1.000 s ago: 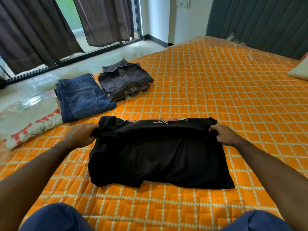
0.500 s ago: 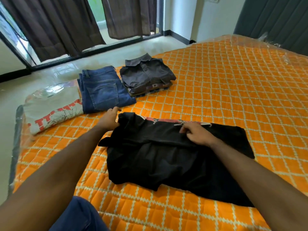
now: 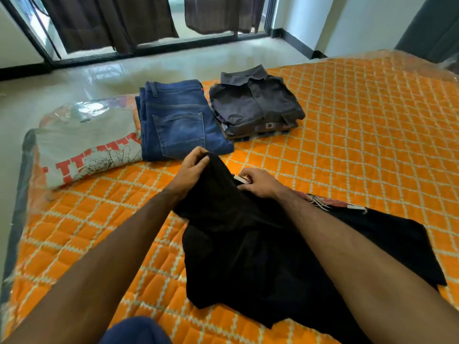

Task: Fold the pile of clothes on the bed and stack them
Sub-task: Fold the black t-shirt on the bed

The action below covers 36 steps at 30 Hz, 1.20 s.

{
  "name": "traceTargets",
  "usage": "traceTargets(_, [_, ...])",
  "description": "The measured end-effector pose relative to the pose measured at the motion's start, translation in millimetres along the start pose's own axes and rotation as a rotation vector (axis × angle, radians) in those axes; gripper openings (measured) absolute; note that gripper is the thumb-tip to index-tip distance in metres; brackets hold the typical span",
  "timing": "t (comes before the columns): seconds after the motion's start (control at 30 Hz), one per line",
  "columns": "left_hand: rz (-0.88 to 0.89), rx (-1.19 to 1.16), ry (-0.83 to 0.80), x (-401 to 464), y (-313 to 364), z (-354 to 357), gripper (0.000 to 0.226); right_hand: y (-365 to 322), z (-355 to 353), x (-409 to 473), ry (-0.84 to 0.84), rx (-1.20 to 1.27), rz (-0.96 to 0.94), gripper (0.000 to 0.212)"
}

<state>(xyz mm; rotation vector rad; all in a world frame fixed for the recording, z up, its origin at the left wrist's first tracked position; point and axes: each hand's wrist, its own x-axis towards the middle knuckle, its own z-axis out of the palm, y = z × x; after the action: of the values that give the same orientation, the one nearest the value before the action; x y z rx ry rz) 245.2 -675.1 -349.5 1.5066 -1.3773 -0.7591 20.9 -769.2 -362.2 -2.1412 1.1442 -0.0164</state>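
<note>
- Head view: a bed [image 3: 360, 135] fills most of the frame, covered in a quilted orange cover stitched with a white diamond grid; clear plastic film wraps its far and left edges and catches the light.
- A black garment [image 3: 248, 256] lies near the front of the bed between the 2 forearms. It is soft, matte and limp, flat and creased at its near end, bunched and lifted at its far left corner.
- The left hand [image 3: 192, 170] pinches that raised corner, fingers and thumb curled round the black cloth (the corner stands clear of the cover).
- The right hand [image 3: 260, 183] rests on the garment's far edge with fingers curled onto the fabric, gripping it beside a small white label.
- A strip of red patterned lining with white cord [image 3: 323, 203] shows along the garment's far edge, to the right of the right wrist.
- Beyond the hands, 3 folded lots sit in a row near the bed's far left side: a grey printed T-shirt [image 3: 84, 145] with red block lettering, folded blue denim jeans [image 3: 178, 122] with a back pocket facing up, and a stack of folded shirts [image 3: 255, 105] topped by a dark grey collared 1.
- The jeans lie just beside the T-shirt and near the stack.
- Dark brown curtains [image 3: 109, 21] hang over a glass door, above a glossy pale floor [image 3: 173, 63].
</note>
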Motion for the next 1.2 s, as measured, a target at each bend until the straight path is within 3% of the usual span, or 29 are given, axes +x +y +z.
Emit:
traceTargets(0.07, [0.082, 0.118, 0.029, 3.4, -6.8, -19.3, 0.006, 5.5, -5.7, 9.8, -0.026, 0.046, 0.005, 0.018])
traceTargets(0.13, [0.167, 0.378, -0.053, 4.3, -17.4, -39.5, 0.01, 10.4, -8.8, 10.8, -0.014, 0.096, 0.005, 0.018])
traceTargets(0.2, [0.116, 0.495, -0.076, 2.3, -36.7, -56.9, 0.02, 11.3, -1.6, 12.4, 0.034, 0.089, 0.01, 0.017])
traceTargets(0.3, [-0.026, 0.402, 0.213, -13.0, -44.4, -67.5, 0.03, 11.4, 10.2, 9.3, 0.202, 0.037, -0.001, 0.021])
traceTargets(0.37, [0.071, 0.453, 0.299, -27.4, -27.0, -66.0, 0.032, 11.0, 11.5, -0.4, 0.318, -0.006, -0.034, 0.032])
traceTargets(0.4, [0.187, 0.537, 0.214, -36.5, -12.8, -61.7, 0.027, 11.1, 11.0, -10.7, 0.371, -0.062, -0.063, 0.035])
traceTargets(0.47, [0.361, 0.579, -0.187, -62.3, 27.7, -44.0, 0.013, 10.3, 12.5, -47.0, 0.434, -0.2, -0.163, 0.031])
traceTargets(0.53, [0.426, 0.645, -0.64, -94.4, 63.9, -15.0, 0.029, 14.4, 17.7, -104.5, 0.373, -0.299, -0.324, 0.028])
traceTargets(0.6, [0.539, 0.865, -0.916, -126.0, 80.0, 19.9, 0.052, 21.3, 28.2, -168.6, 0.217, -0.337, -0.416, 0.037])
traceTargets(0.67, [0.579, 1.144, -1.016, -155.9, 83.3, 51.1, 0.075, 37.1, 41.7, -233.0, 0.089, -0.419, -0.413, 0.055])
traceTargets(0.73, [0.521, 1.381, -1.01, -178.3, 78.3, 71.5, 0.09, 56.5, 55.3, -284.7, 0.005, -0.466, -0.34, 0.072])
traceTargets(0.8, [0.507, 1.48, -0.918, -190.7, 82.4, 80.6, 0.08, 73.3, 65.0, -322.7, -0.016, -0.488, -0.213, 0.08])
traceTargets(0.9, [0.428, 1.459, -0.794, -181.2, 86.5, 71.6, 0.045, 77.2, 75.0, -331.6, 0.132, -0.538, -0.076, 0.073])
traceTargets(0.93, [0.319, 1.374, -0.814, -176.5, 90.0, 64.5, 0.037, 72.6, 77.1, -331.0, 0.185, -0.559, -0.05, 0.072])
traceTargets(1.0, [0.032, 1.056, -0.85, -166.1, 99.8, 44.9, 0.021, 55.0, 81.5, -323.8, 0.272, -0.571, -0.074, 0.075])
traceTargets(1.1, [-0.265, 0.484, -0.689, -152.8, 112.4, 17.5, 0.034, 17.6, 91.2, -303.6, 0.384, -0.562, -0.211, 0.079])
traceTargets(1.13, [-0.314, 0.42, -0.667, -152.6, 115.9, 13.0, 0.032, 4.4, 94.3, -297.7, 0.411, -0.547, -0.23, 0.078])
traceTargets(1.2, [-0.22, 0.655, -0.69, -155.1, 121.7, 7.8, 0.027, -21.1, 97.1, -287.0, 0.43, -0.472, -0.195, 0.069])
